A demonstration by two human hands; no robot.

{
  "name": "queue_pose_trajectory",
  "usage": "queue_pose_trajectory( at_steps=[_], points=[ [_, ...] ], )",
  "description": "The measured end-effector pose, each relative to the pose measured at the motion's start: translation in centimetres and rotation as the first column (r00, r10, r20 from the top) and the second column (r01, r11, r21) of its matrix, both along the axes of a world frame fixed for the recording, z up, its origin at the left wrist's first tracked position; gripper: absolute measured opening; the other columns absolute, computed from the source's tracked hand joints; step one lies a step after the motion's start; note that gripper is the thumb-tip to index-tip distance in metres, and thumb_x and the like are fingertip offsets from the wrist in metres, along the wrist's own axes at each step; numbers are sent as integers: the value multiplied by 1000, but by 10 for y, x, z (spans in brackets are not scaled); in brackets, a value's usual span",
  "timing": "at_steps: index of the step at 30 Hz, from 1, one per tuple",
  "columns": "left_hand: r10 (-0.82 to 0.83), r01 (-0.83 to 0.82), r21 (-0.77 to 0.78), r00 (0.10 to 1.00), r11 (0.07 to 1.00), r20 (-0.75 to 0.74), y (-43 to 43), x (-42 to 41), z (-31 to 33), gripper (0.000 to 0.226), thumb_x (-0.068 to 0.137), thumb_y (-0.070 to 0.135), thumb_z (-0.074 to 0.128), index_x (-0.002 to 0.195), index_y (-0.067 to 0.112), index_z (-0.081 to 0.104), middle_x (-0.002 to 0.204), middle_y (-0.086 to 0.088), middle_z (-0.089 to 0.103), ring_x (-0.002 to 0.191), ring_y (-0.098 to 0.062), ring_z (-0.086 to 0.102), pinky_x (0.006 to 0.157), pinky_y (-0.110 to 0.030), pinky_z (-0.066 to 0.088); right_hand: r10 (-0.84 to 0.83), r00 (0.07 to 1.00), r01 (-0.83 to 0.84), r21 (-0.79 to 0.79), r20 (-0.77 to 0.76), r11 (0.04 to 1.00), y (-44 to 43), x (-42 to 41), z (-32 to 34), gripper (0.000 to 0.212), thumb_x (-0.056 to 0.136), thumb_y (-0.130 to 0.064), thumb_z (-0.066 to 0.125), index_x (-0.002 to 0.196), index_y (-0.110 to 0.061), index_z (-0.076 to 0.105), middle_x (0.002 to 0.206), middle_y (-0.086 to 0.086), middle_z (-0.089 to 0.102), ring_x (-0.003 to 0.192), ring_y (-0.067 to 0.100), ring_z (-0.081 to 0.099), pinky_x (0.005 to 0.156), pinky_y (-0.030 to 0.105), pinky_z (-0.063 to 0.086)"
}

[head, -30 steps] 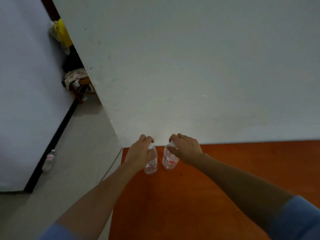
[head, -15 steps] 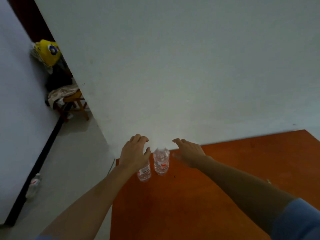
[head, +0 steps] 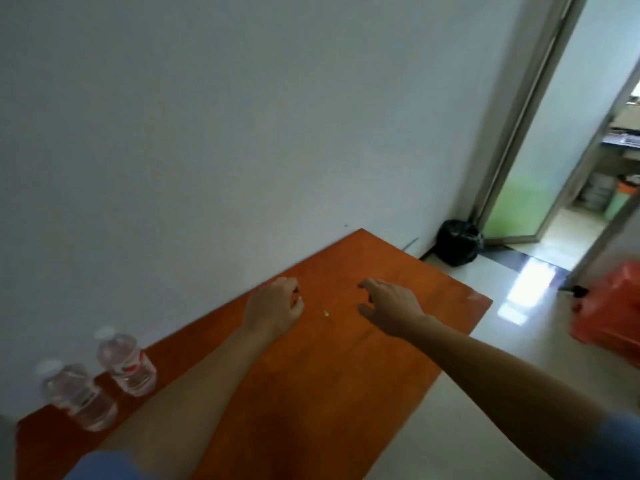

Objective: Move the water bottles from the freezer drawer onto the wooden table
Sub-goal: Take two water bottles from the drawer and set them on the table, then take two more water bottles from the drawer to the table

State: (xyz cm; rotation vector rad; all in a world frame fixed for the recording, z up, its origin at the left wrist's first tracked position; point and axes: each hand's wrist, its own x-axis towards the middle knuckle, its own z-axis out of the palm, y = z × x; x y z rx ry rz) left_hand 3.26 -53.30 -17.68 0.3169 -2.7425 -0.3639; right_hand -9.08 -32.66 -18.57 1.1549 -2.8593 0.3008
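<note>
1. Both water bottles already stand upright on the wooden worktop in the lower left of the frame. The outer bottle is nearest the worktop's short end, with the inner bottle just beside it, and both are close to the wall.
2. The left hand and right hand hover over the middle of the worktop, well apart from the bottles. The fingers of each are loosely curled and spread, and they hold nothing.
3. Main risk: the outer bottle is close to the worktop's end edge. A knock from the left forearm or sleeve, which crosses the lower part of the frame near it, could send it to the floor.
4. The bottles stand so close together that one tipping would likely topple the other. Having come from a freezer, they may also be wet underneath and slide easily on the smooth wood.
5. An orange-red object sits at the right edge of the frame beside the right arm. It is too blurred to identify, perhaps a bag or container, and a careless turn could catch it.
6. The freezer drawer is out of view, so I cannot tell whether any bottles are left to fetch.
7. Labels: each bottle has a white cap and a pale band with a red patch. No brand or lettering can be read in this soft view, and no other writing shows anywhere.
8. A small pale speck lies on the worktop between the hands.
</note>
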Motion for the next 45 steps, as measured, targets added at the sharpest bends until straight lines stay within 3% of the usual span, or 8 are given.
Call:
queue_pose_trajectory(
  at_steps=[7,11,16,26,29,31,37,45],
  points=[
    [-275,275,2,961,961,38,201,-75,-5,11,90,31,53,91,21,57,87,2,59,74,-17,58,63,-31,50,-326,945,326,-29,-10,945,234,-13,13,49,91,-44,55,135,-26,45,120,-1,62,98,19,63,79,33,53],
    [-425,425,-2,905,905,24,290,-124,2,6,90,29,55,86,24,55,81,7,56,65,-7,52,53,-19,37,-487,873,485,-70,-17,872,337,-26,16,47,92,-45,53,134,-27,45,115,-3,64,97,19,62,69,27,40],
    [-565,564,31,824,825,44,396,-202,3,15,91,31,55,96,18,61,89,2,63,72,-14,58,66,-31,53,-635,773,633,-73,-9,771,450,-56,9,47,89,-48,52,132,-30,46,110,-4,66,95,22,63,77,33,49],
    [-800,801,-54,598,596,40,609,-384,15,18,87,35,53,98,22,60,90,3,64,80,-21,60,63,-30,41,-872,490,866,-116,0,487,647,-154,19,39,86,-45,55,122,-30,51,106,-3,67,95,22,63,70,31,43],
    [-866,866,-40,500,499,30,679,-418,19,14,88,35,55,94,23,60,87,5,64,71,-15,56,59,-25,35,-926,377,922,-102,25,373,705,-158,20,45,88,-47,54,128,-29,48,110,-1,66,101,23,62,78,33,47],
    [-907,909,-14,418,418,47,727,-433,14,11,89,35,56,91,25,59,86,6,64,69,-12,56,62,-24,43,-950,311,948,-84,36,308,745,-158,16,45,89,-47,53,130,-29,47,112,-1,65,103,23,61,80,34,48],
    [-958,962,1,270,271,99,865,-480,-3,13,87,32,55,79,24,50,83,3,61,73,-18,59,70,-40,55,-981,191,979,-86,42,187,866,-181,0,45,90,-47,54,131,-27,47,108,0,64,97,22,61,79,35,50],
    [-963,970,-40,243,240,112,1044,-561,-1,13,85,32,53,91,20,56,92,1,63,81,-21,61,69,-37,52,-985,158,984,-96,66,151,1047,-260,-7,45,91,-48,52,131,-29,44,102,-5,62,86,16,58,67,31,45]
  ],
)
